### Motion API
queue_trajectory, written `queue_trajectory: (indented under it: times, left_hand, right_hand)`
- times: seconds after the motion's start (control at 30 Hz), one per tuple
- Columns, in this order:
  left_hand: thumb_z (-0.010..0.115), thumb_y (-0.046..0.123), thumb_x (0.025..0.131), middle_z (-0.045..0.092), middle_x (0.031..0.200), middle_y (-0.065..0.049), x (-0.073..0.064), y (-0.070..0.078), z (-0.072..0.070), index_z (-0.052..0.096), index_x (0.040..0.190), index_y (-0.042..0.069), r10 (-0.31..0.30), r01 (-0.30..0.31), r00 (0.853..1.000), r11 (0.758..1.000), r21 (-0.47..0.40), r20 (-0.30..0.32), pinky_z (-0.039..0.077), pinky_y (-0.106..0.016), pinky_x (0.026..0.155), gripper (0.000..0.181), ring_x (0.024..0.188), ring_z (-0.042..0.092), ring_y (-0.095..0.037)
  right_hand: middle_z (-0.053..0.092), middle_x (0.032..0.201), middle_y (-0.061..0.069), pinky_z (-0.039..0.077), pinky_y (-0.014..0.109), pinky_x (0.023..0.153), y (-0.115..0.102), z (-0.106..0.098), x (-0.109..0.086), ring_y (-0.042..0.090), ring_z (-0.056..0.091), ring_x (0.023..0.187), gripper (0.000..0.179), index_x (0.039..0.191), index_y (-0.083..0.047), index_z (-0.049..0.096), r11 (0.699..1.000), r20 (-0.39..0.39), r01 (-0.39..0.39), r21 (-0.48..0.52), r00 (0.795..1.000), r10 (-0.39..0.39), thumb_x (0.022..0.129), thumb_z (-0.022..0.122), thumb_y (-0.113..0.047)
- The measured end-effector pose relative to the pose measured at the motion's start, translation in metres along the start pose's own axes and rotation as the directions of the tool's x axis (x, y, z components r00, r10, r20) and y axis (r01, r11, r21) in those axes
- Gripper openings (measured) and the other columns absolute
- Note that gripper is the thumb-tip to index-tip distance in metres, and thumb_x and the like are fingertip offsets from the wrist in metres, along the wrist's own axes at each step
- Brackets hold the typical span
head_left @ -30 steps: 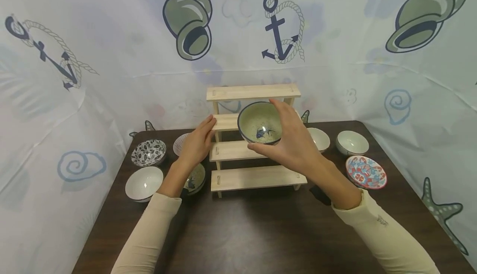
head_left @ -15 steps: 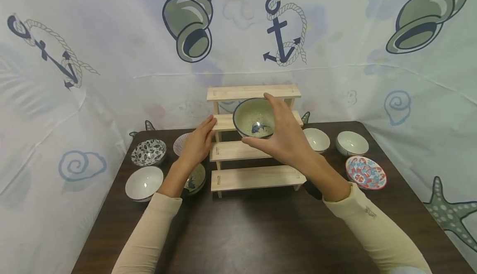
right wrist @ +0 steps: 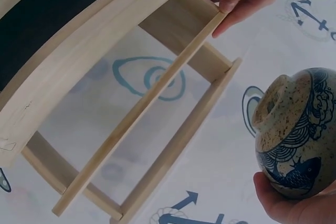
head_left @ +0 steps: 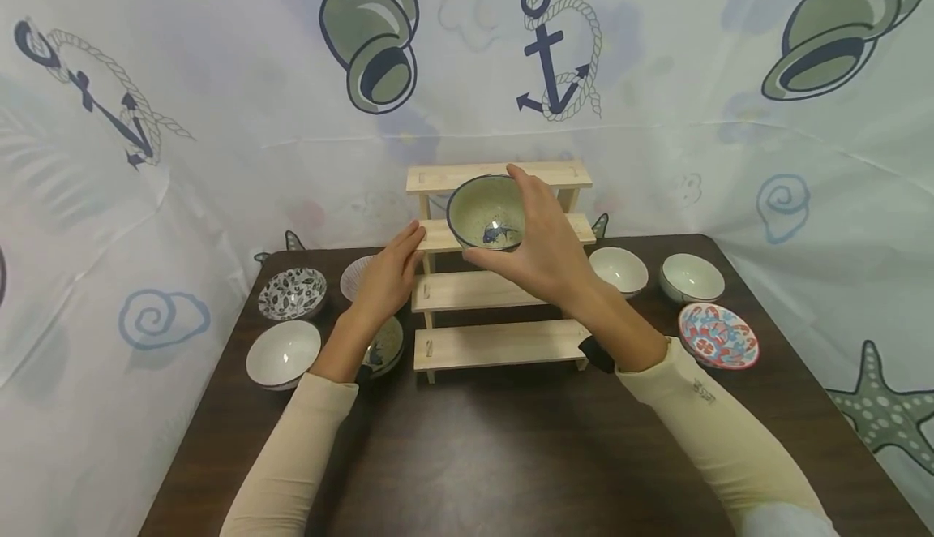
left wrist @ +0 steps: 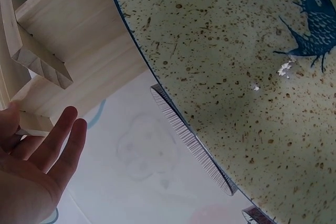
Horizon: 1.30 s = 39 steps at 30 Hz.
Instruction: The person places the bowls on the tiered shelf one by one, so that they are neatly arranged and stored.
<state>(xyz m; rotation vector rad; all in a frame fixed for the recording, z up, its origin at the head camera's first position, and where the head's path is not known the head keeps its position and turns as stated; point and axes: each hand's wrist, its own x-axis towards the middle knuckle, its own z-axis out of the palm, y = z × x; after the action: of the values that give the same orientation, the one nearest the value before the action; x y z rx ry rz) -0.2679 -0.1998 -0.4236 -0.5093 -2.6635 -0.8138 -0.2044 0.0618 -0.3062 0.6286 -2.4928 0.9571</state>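
Observation:
My right hand [head_left: 547, 249] holds a speckled greenish bowl [head_left: 481, 212] by its side, fingers at the rim and thumb below. A blue fish is painted inside the bowl; the right wrist view shows blue fish and wave patterns on its outside. The bowl is up in front of the upper tiers of a stepped wooden display stand [head_left: 496, 345], its opening tilted toward me. At the stand's left side, my left hand [head_left: 387, 277] grips the end of the second tier from the top, thumb and fingers on either side of the board.
Left of the stand are a dark floral bowl [head_left: 292, 294], a white bowl [head_left: 283, 354], a ribbed bowl [head_left: 353, 277] and a fish bowl [head_left: 387, 346], partly covered by my arm. Rightward are two white bowls [head_left: 619, 269] and a red-blue patterned dish [head_left: 718, 336]. A printed curtain [head_left: 467, 75] hangs behind.
My right hand has carried the speckled bowl up and slightly left, toward the stand's upper tiers. The left hand has stayed at the stand's left side.

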Motion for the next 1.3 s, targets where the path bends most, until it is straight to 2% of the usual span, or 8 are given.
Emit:
queue_trajectory:
  times: [0.17,0.33,0.57,0.7,0.87,1.07,1.3]
  left_hand:
    - [0.050,0.022,0.110,0.038,0.166,-0.008,0.003,0.002,-0.002,0.045,0.157,0.010,-0.012,0.012,1.000,1.000,0.013,0.008,0.046,-0.057,0.112,0.049,0.143,0.050,-0.037]
    - [0.050,0.023,0.110,0.038,0.167,-0.007,0.007,0.004,-0.004,0.044,0.157,0.011,-0.008,0.008,1.000,1.000,0.023,0.010,0.046,-0.057,0.111,0.049,0.143,0.051,-0.038]
    - [0.047,0.025,0.111,0.034,0.169,-0.005,0.004,0.006,-0.001,0.041,0.159,0.012,-0.030,0.028,0.997,0.999,0.032,0.066,0.049,-0.056,0.107,0.050,0.141,0.052,-0.037]
    - [0.048,0.023,0.111,0.036,0.168,-0.006,0.000,0.005,-0.001,0.042,0.158,0.011,-0.031,0.030,0.998,0.999,0.023,0.056,0.051,-0.056,0.104,0.049,0.139,0.054,-0.038]
    - [0.048,0.023,0.111,0.036,0.168,-0.006,-0.002,0.003,0.001,0.042,0.158,0.011,-0.034,0.034,0.998,0.999,0.013,0.051,0.049,-0.056,0.107,0.049,0.141,0.052,-0.038]
    - [0.048,0.024,0.111,0.037,0.167,-0.007,0.002,0.002,0.002,0.044,0.158,0.011,-0.030,0.030,0.999,0.999,0.012,0.013,0.048,-0.056,0.108,0.049,0.141,0.053,-0.037]
    - [0.048,0.024,0.111,0.036,0.168,-0.006,0.005,0.002,0.001,0.043,0.158,0.011,-0.044,0.044,0.999,0.999,0.007,0.010,0.049,-0.056,0.107,0.049,0.141,0.052,-0.037]
  right_hand:
    - [0.043,0.159,0.017,0.045,0.055,0.111,0.000,0.002,0.010,0.033,0.045,0.142,0.115,0.163,-0.012,0.028,1.000,-0.016,0.003,0.010,1.000,-0.003,0.075,0.088,-0.054]
    - [0.043,0.158,0.017,0.049,0.055,0.106,-0.001,0.002,0.018,0.034,0.050,0.136,0.113,0.162,-0.012,0.028,1.000,-0.027,0.000,0.030,1.000,0.000,0.076,0.088,-0.053]
    - [0.043,0.159,0.015,0.045,0.055,0.111,0.001,0.002,0.019,0.032,0.046,0.141,0.114,0.163,-0.013,0.027,0.999,-0.016,-0.033,0.029,0.999,0.034,0.076,0.087,-0.054]
    - [0.042,0.159,0.015,0.044,0.055,0.113,0.002,0.005,0.022,0.031,0.045,0.143,0.114,0.163,-0.013,0.026,0.998,-0.021,-0.040,0.041,0.999,0.041,0.076,0.086,-0.055]
    - [0.040,0.162,0.013,0.041,0.057,0.116,0.003,0.007,0.027,0.031,0.042,0.147,0.115,0.164,-0.014,0.025,0.998,-0.014,-0.059,0.037,0.998,0.059,0.076,0.086,-0.057]
    - [0.037,0.165,0.012,0.038,0.054,0.119,0.001,0.009,0.040,0.030,0.038,0.151,0.116,0.164,-0.014,0.024,0.998,0.005,-0.058,0.033,0.998,0.058,0.076,0.085,-0.059]
    - [0.038,0.164,0.012,0.038,0.049,0.120,0.000,0.013,0.055,0.028,0.039,0.149,0.117,0.164,-0.012,0.025,0.999,0.003,-0.037,0.039,0.999,0.036,0.075,0.085,-0.058]
